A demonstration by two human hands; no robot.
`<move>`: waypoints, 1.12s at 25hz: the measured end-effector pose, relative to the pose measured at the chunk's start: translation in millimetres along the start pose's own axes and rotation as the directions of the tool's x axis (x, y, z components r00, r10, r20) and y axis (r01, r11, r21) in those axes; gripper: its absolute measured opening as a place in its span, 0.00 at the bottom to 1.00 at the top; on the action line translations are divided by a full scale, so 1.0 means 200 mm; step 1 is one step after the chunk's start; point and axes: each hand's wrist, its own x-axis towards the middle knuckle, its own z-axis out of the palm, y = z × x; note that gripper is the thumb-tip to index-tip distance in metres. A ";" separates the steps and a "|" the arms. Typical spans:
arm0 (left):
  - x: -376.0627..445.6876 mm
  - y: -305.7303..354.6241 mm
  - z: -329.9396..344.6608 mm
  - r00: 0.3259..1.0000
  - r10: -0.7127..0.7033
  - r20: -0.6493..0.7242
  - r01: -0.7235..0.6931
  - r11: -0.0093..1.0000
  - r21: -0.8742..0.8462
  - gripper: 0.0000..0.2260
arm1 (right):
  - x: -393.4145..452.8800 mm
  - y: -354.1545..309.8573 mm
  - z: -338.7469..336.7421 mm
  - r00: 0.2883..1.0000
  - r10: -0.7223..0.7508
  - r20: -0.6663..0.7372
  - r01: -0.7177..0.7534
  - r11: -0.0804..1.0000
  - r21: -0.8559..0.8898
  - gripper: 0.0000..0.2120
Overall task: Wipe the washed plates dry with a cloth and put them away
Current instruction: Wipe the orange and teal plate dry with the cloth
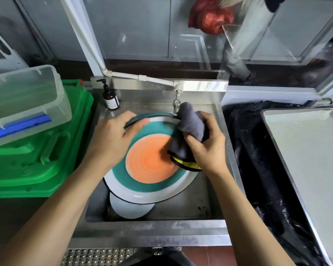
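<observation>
Steel sink (217, 191) at centre, holding one pale plate (130, 209) at 6 o'clock. One orange-and-teal plate (148, 166) is held tilted above it. Left hand (112, 139) grips its rim at 10 o'clock, fingers curled. Right hand (208, 148) clutches one grey cloth (188, 129) against its 2 o'clock edge. One soap bottle (110, 97) at 11. One green bin (37, 146) at 9, one clear tub (25, 98) on top. One metal tray (311, 150) at 3.

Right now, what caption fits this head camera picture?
Left hand holds striped plate over sink; right hand wipes with grey cloth.

Both forearms reach forward; left hand (112, 139) and right hand (208, 148) grip.
</observation>
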 end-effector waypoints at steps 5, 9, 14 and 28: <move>-0.01 -0.06 0.04 0.964 -0.151 -0.218 0.113 0.978 -0.178 0.17 | -0.02 0.08 -0.01 0.970 0.209 -0.125 -0.188 0.968 0.164 0.18; -0.05 -0.15 0.08 0.953 -0.234 -0.191 0.200 0.963 -0.180 0.22 | 0.03 0.06 -0.06 0.950 0.307 0.047 -0.311 0.933 0.184 0.19; -0.01 -0.15 0.10 0.898 -0.441 0.006 0.439 0.892 -0.107 0.19 | -0.01 -0.07 -0.02 0.969 0.233 -0.084 -0.226 0.970 0.085 0.23; 0.07 0.07 0.25 0.218 -0.708 0.672 0.875 -0.163 -0.456 0.18 | -0.38 -0.15 0.19 0.935 -0.345 0.081 0.327 0.753 -0.571 0.35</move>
